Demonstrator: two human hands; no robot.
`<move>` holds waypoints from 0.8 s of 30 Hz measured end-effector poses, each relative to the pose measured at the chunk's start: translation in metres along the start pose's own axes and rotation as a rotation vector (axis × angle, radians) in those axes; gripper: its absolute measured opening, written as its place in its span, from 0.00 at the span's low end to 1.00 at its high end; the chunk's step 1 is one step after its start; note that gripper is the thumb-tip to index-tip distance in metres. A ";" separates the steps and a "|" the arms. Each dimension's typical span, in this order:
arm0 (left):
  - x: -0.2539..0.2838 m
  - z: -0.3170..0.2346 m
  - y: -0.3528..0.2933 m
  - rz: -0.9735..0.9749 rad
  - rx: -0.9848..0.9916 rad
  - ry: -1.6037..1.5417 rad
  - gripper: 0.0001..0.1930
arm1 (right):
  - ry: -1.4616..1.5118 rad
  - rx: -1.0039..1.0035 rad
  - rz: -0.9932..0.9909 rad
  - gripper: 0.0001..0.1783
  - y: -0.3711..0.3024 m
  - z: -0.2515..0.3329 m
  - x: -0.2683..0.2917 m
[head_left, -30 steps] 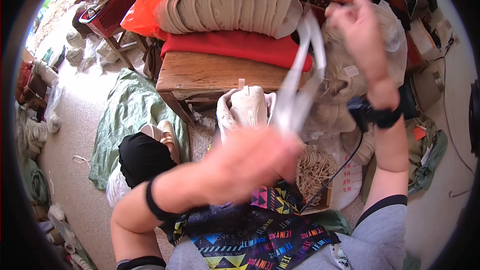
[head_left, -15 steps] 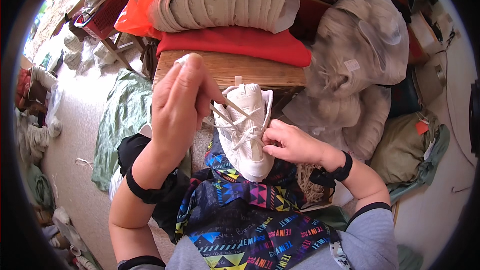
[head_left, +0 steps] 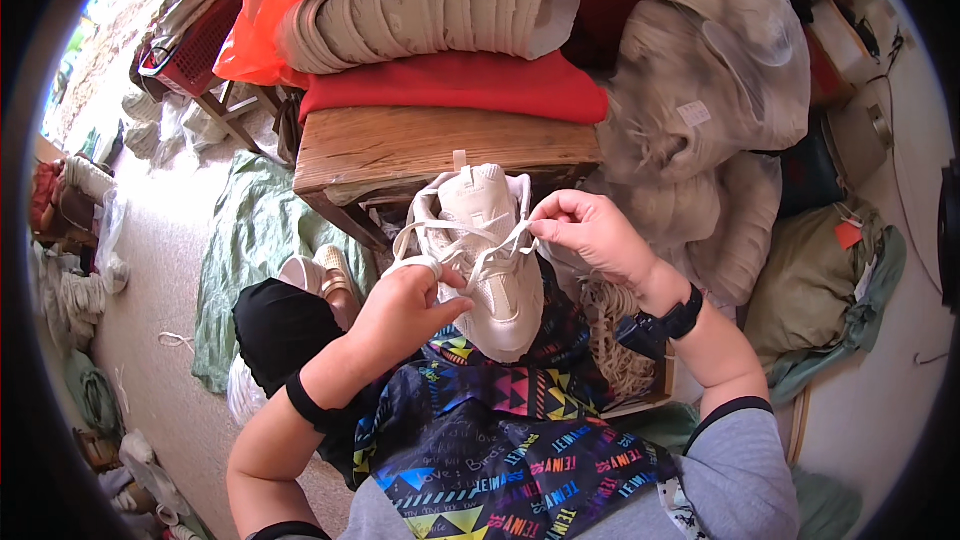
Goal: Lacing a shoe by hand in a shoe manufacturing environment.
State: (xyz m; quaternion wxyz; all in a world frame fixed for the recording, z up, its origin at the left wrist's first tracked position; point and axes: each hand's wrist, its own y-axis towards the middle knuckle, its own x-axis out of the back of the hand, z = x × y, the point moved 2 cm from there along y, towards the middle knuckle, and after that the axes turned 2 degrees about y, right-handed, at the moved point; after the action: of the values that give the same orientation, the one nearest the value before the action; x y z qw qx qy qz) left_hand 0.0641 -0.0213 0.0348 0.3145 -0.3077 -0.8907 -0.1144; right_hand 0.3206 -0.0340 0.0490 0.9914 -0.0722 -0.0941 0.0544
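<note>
A pale beige sneaker [head_left: 497, 305] stands toe toward me above my lap, its heel near a wooden bench. Flat off-white shoelace [head_left: 470, 232] crosses its tongue in loose loops. At the shoe's right side, the thumb and index finger of my right hand [head_left: 590, 235] pinch the lace near the upper eyelets. My left hand [head_left: 408, 308] is low on the left side, fingers curled where a slack arc of lace runs into it, thumb apart and pointing to the toe. Part of its grip is hidden. A patterned dark apron [head_left: 500, 390] covers my lap.
The wooden bench [head_left: 440, 140] carries red cloth [head_left: 450, 88] and nested rolls of beige shoe parts [head_left: 430, 20]. Clear bags [head_left: 710, 70] bulge at the right. Loose laces [head_left: 617, 340] fill a box beside my lap. Green sheeting [head_left: 240, 250] lies on the left floor.
My left hand has come down from high above the shoe to its lower left side, and the taut lace has slackened. My right hand has moved up to the upper eyelets.
</note>
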 end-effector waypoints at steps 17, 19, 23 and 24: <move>0.019 0.018 0.002 -0.142 -0.074 0.271 0.07 | 0.285 -0.212 0.224 0.13 0.015 -0.024 0.009; 0.022 0.016 0.003 -0.099 0.055 0.054 0.07 | 0.057 -0.159 0.050 0.12 0.017 -0.029 0.007; 0.019 0.022 0.004 -0.203 0.102 -0.442 0.09 | -0.195 0.000 -0.196 0.09 0.011 -0.025 0.002; 0.020 0.021 0.005 -0.279 0.045 -0.411 0.14 | -0.275 0.216 -0.283 0.07 0.004 -0.017 -0.003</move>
State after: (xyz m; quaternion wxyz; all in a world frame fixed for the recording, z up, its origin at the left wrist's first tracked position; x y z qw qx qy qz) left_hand 0.0445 0.0000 0.0315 0.1149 -0.1914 -0.9721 -0.0718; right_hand 0.3210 -0.0330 0.0313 0.9690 0.0566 -0.2312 -0.0660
